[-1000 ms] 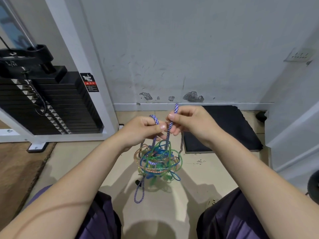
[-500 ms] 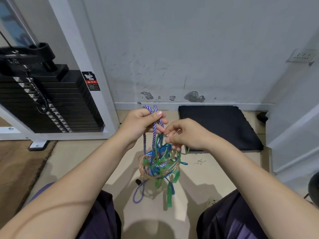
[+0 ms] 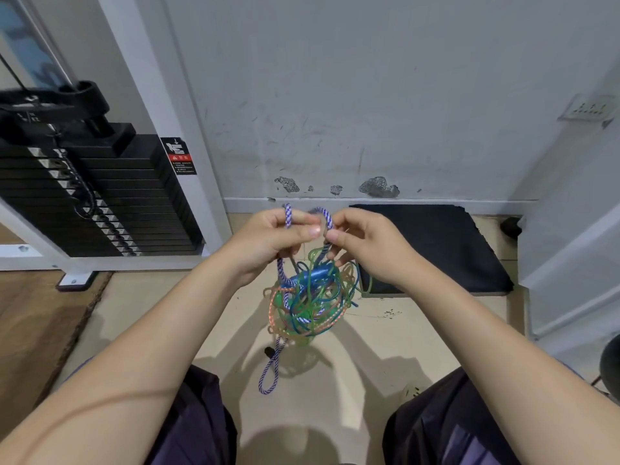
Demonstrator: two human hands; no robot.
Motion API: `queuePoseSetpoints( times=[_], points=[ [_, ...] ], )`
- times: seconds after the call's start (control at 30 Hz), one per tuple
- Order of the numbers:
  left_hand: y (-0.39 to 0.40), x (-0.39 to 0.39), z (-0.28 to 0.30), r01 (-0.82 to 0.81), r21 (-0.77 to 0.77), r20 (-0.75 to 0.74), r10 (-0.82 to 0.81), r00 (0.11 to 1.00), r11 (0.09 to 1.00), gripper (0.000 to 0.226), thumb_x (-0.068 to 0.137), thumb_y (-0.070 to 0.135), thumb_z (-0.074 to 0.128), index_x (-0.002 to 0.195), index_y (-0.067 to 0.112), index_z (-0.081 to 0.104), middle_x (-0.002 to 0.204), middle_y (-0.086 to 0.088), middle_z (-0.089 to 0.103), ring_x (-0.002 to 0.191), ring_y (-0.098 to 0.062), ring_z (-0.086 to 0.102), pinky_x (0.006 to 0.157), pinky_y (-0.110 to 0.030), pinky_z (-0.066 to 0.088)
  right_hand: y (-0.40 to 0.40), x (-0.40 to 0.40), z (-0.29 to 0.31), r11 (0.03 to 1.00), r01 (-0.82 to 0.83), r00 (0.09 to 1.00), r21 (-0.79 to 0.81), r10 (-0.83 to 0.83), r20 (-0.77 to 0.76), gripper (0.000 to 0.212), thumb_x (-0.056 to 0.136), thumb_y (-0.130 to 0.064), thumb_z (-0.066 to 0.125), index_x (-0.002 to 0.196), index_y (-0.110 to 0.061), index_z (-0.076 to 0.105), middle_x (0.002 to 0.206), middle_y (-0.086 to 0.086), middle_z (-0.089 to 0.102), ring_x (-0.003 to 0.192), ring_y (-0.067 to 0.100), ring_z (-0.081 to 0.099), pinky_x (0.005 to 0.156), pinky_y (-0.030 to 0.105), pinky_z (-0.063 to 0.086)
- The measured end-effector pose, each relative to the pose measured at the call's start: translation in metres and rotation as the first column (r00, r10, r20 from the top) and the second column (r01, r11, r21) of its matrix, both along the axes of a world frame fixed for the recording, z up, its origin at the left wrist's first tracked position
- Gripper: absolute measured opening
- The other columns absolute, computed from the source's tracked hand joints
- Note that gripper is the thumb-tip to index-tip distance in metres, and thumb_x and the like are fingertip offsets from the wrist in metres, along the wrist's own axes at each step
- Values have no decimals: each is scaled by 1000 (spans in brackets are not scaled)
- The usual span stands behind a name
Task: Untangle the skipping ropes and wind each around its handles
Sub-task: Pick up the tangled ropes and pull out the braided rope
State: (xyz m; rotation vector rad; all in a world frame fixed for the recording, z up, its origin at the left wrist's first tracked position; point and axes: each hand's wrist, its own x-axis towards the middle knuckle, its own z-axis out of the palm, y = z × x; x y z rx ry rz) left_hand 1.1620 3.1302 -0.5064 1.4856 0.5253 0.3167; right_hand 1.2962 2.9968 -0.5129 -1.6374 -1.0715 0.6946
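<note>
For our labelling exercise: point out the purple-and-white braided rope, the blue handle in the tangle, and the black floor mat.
purple-and-white braided rope (image 3: 268, 374), head view, on the loop hanging below the tangle.
blue handle (image 3: 317, 274), head view, on its middle.
black floor mat (image 3: 446, 250), head view, on its bare top surface.

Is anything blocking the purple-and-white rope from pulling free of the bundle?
Yes. Both the left hand and right hand pinch the purple-and-white rope, but below them it threads through the tangle of green, blue and orange cords.

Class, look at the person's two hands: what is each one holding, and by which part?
Both hands, left and right, pinch the purple-and-white braided rope at its top loop; the tangle hangs below.
</note>
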Motion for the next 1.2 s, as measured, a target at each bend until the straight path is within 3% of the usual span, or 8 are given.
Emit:
queuePoseSetpoints(
  times=[0.1,0.2,0.37,0.5,0.7,0.83,0.97,1.2],
  points=[
    [-6,-1,-6,123,122,-149,-104,983,985,43,60,25,91,96,12,72,77,3,64,69,-7,59,73,-20,46,-1,1,2,999,-20,996,42,23,-81,7,98,-2,52,94,-4,57,87,22,58,72,25,64,67,39,59],
    [-10,3,-13,122,190,-158,-92,983,974,20,67,18,90,79,17,73,78,1,66,75,-7,60,81,-21,48,-1,0,5,997,-18,992,75,27,-123,8,100,-3,48,96,-1,55,85,23,60,67,22,63,63,29,57],
    [-3,7,-22,93,360,-222,-12,975,928,11,78,17,82,74,13,73,69,2,64,65,-7,53,68,-23,43,-5,2,13,990,37,977,135,-8,-212,12,101,-6,45,93,-8,54,84,18,65,63,21,58,64,30,54],
    [-3,10,-28,112,309,-222,-43,974,944,17,84,15,76,82,1,67,70,2,62,64,-9,51,67,-24,42,-9,7,22,978,72,947,195,-6,-322,12,102,-6,42,94,-6,51,85,19,66,64,22,59,65,29,55],
    [-9,13,-30,175,288,-110,-148,983,942,31,75,21,84,103,28,70,98,6,67,88,-5,60,83,-19,49,-11,3,24,976,32,906,217,64,-419,13,102,-7,42,92,-7,51,88,22,64,65,23,61,67,31,56],
    [-13,14,-30,192,290,-187,-141,972,938,37,79,20,82,112,20,67,74,3,57,60,-4,50,55,-14,40,-12,9,26,968,53,887,244,67,-457,13,101,-8,41,93,-7,51,83,17,66,63,21,61,65,31,55],
    [-9,14,-31,236,245,-240,-177,954,940,25,80,24,80,102,12,76,78,8,69,70,-1,57,71,-14,47,-15,13,25,970,94,910,222,6,-414,12,101,-8,44,93,-6,52,83,17,65,61,19,60,63,28,55],
    [-13,10,-24,229,230,-242,-172,955,946,13,85,20,76,73,13,75,52,10,56,49,2,47,52,-9,36,-12,9,21,977,141,932,159,-77,-355,13,96,-10,58,100,3,58,88,21,67,63,21,60,63,28,53]
  ],
)
